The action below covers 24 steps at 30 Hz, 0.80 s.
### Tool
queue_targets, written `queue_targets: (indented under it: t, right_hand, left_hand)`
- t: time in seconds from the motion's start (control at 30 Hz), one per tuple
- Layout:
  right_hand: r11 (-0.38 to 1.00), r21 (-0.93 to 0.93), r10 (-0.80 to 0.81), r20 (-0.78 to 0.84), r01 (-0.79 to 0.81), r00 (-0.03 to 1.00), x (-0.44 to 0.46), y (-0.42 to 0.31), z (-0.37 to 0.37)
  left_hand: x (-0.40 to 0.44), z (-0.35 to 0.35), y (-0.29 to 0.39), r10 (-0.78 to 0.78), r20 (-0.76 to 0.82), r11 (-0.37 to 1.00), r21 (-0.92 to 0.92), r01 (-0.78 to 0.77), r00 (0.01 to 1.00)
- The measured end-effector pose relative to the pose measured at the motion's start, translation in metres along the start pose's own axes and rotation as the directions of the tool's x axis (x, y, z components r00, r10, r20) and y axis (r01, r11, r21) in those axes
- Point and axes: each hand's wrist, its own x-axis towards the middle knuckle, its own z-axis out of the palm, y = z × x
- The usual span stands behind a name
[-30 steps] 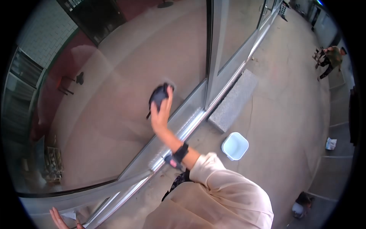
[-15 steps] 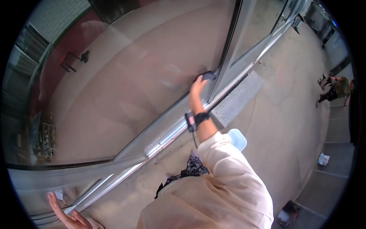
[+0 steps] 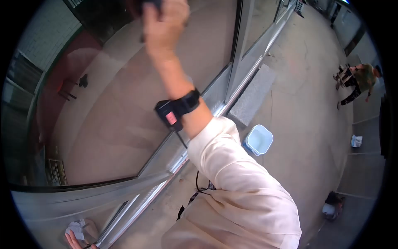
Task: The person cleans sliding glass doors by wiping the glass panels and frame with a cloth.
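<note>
My right hand (image 3: pixel 166 27), blurred, is raised at the top of the view against the large glass pane (image 3: pixel 137 103). Its fingers are closed round a dark pad or cloth (image 3: pixel 154 4) whose exact kind I cannot make out. A black strap with a small device (image 3: pixel 169 116) and a cable sits on that wrist. At the lower left edge, my left hand (image 3: pixel 74 240) shows only its fingers, stretched out and holding nothing visible, near the metal window frame (image 3: pixel 103 199).
A pale blue bucket (image 3: pixel 259 140) stands on the floor right of my arm, beside a grey stone block (image 3: pixel 253 95) along the frame. Another person (image 3: pixel 360 81) is at the far right. A red stool (image 3: pixel 64 89) shows through the glass.
My right hand has moved from the pane's lower right corner up and left across the glass, with the dark pad. My left hand has dropped lower, and the whole view has shifted somewhat.
</note>
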Motion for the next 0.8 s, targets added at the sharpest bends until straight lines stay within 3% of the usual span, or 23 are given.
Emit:
queue_targets:
  t: [0.03,0.07,0.13,0.17,0.2,0.23,0.27,0.3,0.33,0.37,0.4,0.47,0.53,0.57,0.6,0.7,0.73,0.8]
  right_hand:
    - [0.959,0.117,0.26,0.007,-0.259,0.966,-0.02,0.027,-0.008]
    - [0.837,0.227,0.501,0.046,-0.497,0.864,-0.048,0.06,-0.022]
    - [0.569,0.035,0.823,-0.033,-0.822,0.568,-0.119,0.145,-0.06]
    - [0.454,-0.093,0.883,-0.089,-0.886,0.462,-0.143,0.152,-0.088]
    - [0.417,-0.089,0.89,-0.159,-0.905,0.426,-0.206,0.191,-0.109]
    - [0.153,0.201,0.986,-0.102,-0.968,0.134,-0.234,0.189,-0.129]
    - [0.057,0.136,0.979,-0.202,-0.989,0.028,-0.276,0.196,-0.142]
    - [-0.039,-0.028,0.991,-0.133,-0.999,-0.035,-0.262,0.169,-0.151]
    - [-0.043,-0.029,0.99,-0.136,-0.999,-0.038,-0.245,0.156,-0.143]
    - [0.137,-0.073,0.99,-0.033,-0.988,0.14,-0.227,0.145,-0.134]
    - [0.315,-0.098,0.948,0.073,-0.944,0.309,-0.204,0.138,-0.126]
    - [0.737,-0.158,0.675,0.145,-0.657,0.723,-0.14,0.133,-0.098]
    - [0.808,-0.101,0.59,0.159,-0.581,0.792,-0.096,0.163,-0.079]
    - [0.805,-0.101,0.593,0.157,-0.584,0.79,-0.097,0.18,-0.08]
    - [0.692,-0.124,0.721,0.101,-0.711,0.685,-0.106,0.198,-0.084]
    - [0.263,-0.16,0.965,0.052,-0.951,0.258,-0.171,0.225,-0.122]
    - [0.262,-0.158,0.965,0.055,-0.952,0.256,-0.185,0.214,-0.129]
    - [0.44,-0.39,0.892,0.091,-0.809,0.442,-0.209,0.192,-0.132]
  left_hand:
    - [0.003,0.001,0.003,0.008,0.016,1.0,0.023,-0.009,1.0]
    - [0.003,0.002,0.002,0.007,0.02,1.0,0.023,-0.008,1.0]
    - [0.002,0.005,0.004,-0.004,0.048,0.999,0.038,0.003,0.999]
    - [0.003,0.005,0.006,-0.01,0.048,0.999,0.045,0.008,0.999]
    - [0.006,0.006,0.011,-0.004,0.036,0.999,0.05,0.002,0.999]
    - [0.01,0.008,0.017,0.004,0.02,0.999,0.051,-0.005,1.0]
    - [0.015,0.011,0.022,0.005,0.016,0.999,0.053,-0.006,1.0]
    - [0.025,0.014,0.028,0.065,0.046,0.997,0.04,-0.067,0.997]
    - [0.035,0.017,0.032,0.125,0.079,0.992,0.025,-0.127,0.989]
    - [0.045,0.03,0.039,0.243,-0.055,0.97,0.036,-0.242,0.968]
    - [0.046,0.034,0.041,0.249,-0.052,0.968,0.032,-0.248,0.967]
    - [0.034,0.039,0.036,0.001,0.195,0.998,0.055,-0.012,0.981]
    - [0.039,0.047,0.042,0.007,0.189,0.998,0.061,-0.019,0.982]
    - [0.041,0.049,0.046,0.01,0.189,0.998,0.059,-0.022,0.982]
    - [0.042,0.05,0.049,0.012,0.189,0.998,0.055,-0.022,0.982]
    - [0.047,0.049,0.057,0.032,0.169,0.999,0.025,-0.037,0.985]
    - [0.049,0.049,0.061,0.029,0.168,0.999,0.029,-0.034,0.985]
    - [0.057,0.05,0.072,-0.008,0.165,1.0,0.004,0.008,0.986]
